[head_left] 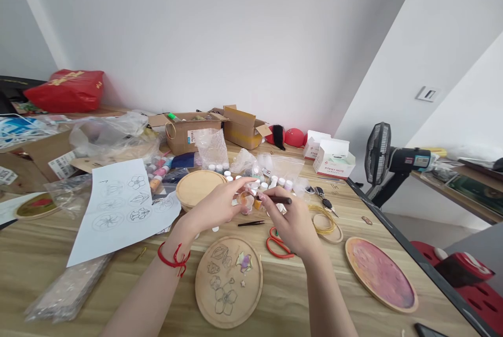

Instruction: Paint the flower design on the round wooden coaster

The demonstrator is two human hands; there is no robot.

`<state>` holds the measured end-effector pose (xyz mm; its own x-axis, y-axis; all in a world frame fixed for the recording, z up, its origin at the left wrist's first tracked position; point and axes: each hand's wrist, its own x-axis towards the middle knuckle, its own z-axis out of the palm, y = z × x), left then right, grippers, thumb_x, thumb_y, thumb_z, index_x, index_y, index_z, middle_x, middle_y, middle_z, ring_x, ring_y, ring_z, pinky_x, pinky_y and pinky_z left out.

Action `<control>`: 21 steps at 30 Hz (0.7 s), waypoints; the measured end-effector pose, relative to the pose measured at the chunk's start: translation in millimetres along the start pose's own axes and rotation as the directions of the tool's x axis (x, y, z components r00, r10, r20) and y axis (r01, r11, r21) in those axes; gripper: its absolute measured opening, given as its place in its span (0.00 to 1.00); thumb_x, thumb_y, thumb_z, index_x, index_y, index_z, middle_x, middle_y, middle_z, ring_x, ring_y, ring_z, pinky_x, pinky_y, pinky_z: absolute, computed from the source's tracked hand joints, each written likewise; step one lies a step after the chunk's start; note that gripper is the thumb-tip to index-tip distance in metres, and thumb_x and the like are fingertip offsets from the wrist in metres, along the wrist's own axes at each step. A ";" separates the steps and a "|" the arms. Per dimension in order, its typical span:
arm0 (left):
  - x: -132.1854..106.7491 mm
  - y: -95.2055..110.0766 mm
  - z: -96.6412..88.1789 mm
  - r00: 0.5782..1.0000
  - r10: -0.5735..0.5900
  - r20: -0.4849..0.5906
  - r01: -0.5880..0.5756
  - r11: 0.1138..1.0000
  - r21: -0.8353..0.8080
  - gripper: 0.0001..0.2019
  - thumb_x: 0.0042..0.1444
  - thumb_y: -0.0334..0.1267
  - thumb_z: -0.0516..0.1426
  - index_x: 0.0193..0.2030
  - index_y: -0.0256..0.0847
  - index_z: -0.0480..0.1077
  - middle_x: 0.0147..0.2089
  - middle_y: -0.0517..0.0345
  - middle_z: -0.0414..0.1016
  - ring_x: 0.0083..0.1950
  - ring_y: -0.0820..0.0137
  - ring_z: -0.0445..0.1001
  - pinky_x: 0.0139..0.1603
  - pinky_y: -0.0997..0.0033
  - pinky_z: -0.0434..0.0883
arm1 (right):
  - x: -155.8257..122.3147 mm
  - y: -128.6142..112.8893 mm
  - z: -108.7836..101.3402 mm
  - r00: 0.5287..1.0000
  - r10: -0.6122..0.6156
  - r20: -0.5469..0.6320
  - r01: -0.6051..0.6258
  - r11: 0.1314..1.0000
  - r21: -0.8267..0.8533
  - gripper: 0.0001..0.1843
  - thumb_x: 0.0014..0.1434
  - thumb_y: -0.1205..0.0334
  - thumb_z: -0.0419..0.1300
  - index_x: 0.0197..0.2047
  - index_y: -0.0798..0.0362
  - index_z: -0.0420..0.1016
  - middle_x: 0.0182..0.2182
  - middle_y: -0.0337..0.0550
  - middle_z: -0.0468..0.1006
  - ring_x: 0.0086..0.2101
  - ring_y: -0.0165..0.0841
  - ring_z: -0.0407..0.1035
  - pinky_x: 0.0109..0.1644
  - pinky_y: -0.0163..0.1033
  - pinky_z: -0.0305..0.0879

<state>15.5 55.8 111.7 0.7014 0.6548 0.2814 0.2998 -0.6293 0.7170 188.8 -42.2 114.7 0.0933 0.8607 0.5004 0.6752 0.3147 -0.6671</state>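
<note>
Dark brown, slim and straight: a pen-like tool, clamped between thumb and fingertips of the right hand. Above the middle of the wooden table, near the white-capped bottles. Long axis nearly level, running side to side; blunt thick end out to the right, past the fingers, other end aimed left at a small clear container. Touching or just beside it: cannot tell. Around that container, thumb and fingers of the left hand, closed on its sides. On left wrist, red cord bracelet. Nearer, below both hands: dark tweezers, also lying side to side, and red-handled scissors. Closer still, flat on the table: a round wooden tray with flower outlines, one coloured in purple and yellow-green
</note>
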 end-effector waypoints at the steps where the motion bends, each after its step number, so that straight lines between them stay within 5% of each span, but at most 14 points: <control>1: 0.2 0.3 0.0 1.000 0.004 -0.003 -0.004 1.000 0.005 0.27 0.57 0.37 0.57 0.64 0.51 0.64 0.62 0.56 0.73 0.57 0.59 0.75 0.54 0.62 0.73 | -0.2 -0.2 -0.2 1.000 0.012 0.019 -0.012 1.000 0.010 0.11 0.66 0.55 0.55 0.36 0.49 0.75 0.32 0.41 0.80 0.33 0.34 0.74 0.39 0.36 0.66; 13: 2.0 -1.3 0.5 1.000 0.004 0.023 -0.004 1.000 0.013 0.28 0.56 0.37 0.60 0.65 0.51 0.63 0.66 0.57 0.69 0.62 0.59 0.71 0.61 0.61 0.68 | 1.7 -2.0 -2.1 0.997 0.067 0.026 -0.069 0.994 0.089 0.16 0.66 0.53 0.55 0.31 0.51 0.74 0.28 0.40 0.79 0.31 0.33 0.73 0.36 0.35 0.68; 16: 1.3 -0.1 0.0 0.999 -0.004 0.034 0.004 1.000 -0.004 0.28 0.58 0.36 0.58 0.66 0.52 0.62 0.66 0.58 0.68 0.62 0.60 0.71 0.61 0.61 0.69 | 1.7 -1.5 -3.4 0.997 0.076 0.012 -0.077 0.985 0.157 0.14 0.66 0.52 0.55 0.36 0.51 0.76 0.31 0.41 0.80 0.33 0.34 0.75 0.39 0.36 0.68; 21: -0.1 3.6 -0.6 0.999 -0.007 0.050 0.007 1.000 -0.008 0.27 0.59 0.38 0.58 0.66 0.51 0.63 0.66 0.56 0.69 0.63 0.59 0.70 0.60 0.60 0.70 | 0.3 -3.2 -6.1 0.996 0.080 0.025 -0.082 0.993 0.085 0.14 0.67 0.54 0.55 0.34 0.51 0.75 0.29 0.40 0.79 0.32 0.34 0.74 0.39 0.36 0.67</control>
<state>16.1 53.7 114.6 0.7307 0.6375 0.2445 0.2997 -0.6212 0.7241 191.1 -45.3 120.3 0.1283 0.8930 0.4313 0.6009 0.2760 -0.7501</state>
